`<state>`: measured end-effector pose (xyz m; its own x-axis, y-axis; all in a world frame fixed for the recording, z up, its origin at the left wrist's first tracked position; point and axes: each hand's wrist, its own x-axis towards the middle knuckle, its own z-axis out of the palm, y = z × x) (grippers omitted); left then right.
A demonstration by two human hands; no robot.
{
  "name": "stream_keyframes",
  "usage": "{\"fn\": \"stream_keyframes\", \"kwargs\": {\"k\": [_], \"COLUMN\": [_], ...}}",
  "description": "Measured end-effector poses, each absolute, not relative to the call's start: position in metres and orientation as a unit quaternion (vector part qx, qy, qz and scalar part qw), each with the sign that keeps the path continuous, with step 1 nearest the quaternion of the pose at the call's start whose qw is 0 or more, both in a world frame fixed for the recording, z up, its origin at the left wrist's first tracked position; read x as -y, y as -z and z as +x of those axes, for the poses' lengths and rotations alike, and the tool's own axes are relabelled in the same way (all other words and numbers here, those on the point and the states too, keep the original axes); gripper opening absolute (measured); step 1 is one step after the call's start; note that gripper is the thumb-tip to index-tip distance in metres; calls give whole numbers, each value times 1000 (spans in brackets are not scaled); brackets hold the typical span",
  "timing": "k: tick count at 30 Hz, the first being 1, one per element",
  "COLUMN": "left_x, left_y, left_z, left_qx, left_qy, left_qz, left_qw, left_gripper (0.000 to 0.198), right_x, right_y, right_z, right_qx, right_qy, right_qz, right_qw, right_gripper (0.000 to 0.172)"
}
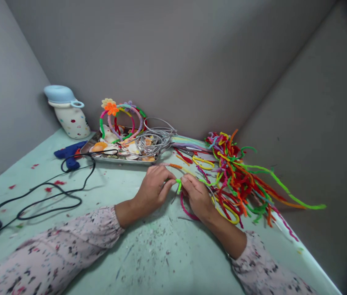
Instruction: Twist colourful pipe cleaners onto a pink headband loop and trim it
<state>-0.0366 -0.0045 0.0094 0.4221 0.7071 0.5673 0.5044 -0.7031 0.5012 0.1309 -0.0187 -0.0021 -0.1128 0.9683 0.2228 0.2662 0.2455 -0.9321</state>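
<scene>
My left hand [152,189] and my right hand [198,197] meet over the middle of the table, thumbs and fingers pinched. Between their fingertips is a bright green pipe cleaner [179,185], bent around a thin grey wire. The left fingers close on it from one side, the right from the other. Behind the hands arcs a section wrapped in orange and yellow, part of a wire hoop [176,166]. A pink wrapped part [186,209] curves below my right hand. My fingers hide how these parts join.
A metal tray [121,161] holds finished-looking wrapped hoops [124,123], egg-patterned lining and coiled grey wire [156,139]. Tangled pipe cleaners [237,176] are heaped right. Left are a blue glue gun [70,155], its black cord [78,198] and a white bottle [71,121]. Grey walls enclose the table.
</scene>
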Motion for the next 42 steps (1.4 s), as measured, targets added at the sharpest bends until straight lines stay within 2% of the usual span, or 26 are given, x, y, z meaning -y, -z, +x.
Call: {"fn": "stream_keyframes", "kwargs": {"k": [7, 12, 18, 26, 32, 35, 42], "left_x": [5, 5, 5, 3, 5, 5, 4], "left_y": [-11, -10, -9, -9, -11, -12, -10], "left_z": [-39, -39, -37, -36, -37, -38, -39], "left_qx": [-383, -381, -369, -379, -386, -397, -395], "left_qy": [-418, -404, -382, -349, -377, -381, -392], "left_qz": [810, 817, 838, 848, 832, 825, 818], "left_qw": [148, 155, 128, 125, 130, 132, 141], "left_gripper": [15, 19, 19, 26, 14, 14, 16], "right_x": [20, 21, 21, 22, 20, 19, 21], "right_y": [2, 1, 0, -1, 2, 3, 2], "right_z": [132, 132, 129, 129, 131, 132, 131], "right_qx": [619, 641, 695, 703, 661, 654, 717], "right_qy": [-373, -292, -237, -230, -222, -224, -166], "right_qz": [-488, -492, -462, -465, -485, -485, -464], "right_qw": [490, 512, 497, 487, 528, 535, 493], "right_gripper": [27, 21, 15, 15, 16, 16, 24]}}
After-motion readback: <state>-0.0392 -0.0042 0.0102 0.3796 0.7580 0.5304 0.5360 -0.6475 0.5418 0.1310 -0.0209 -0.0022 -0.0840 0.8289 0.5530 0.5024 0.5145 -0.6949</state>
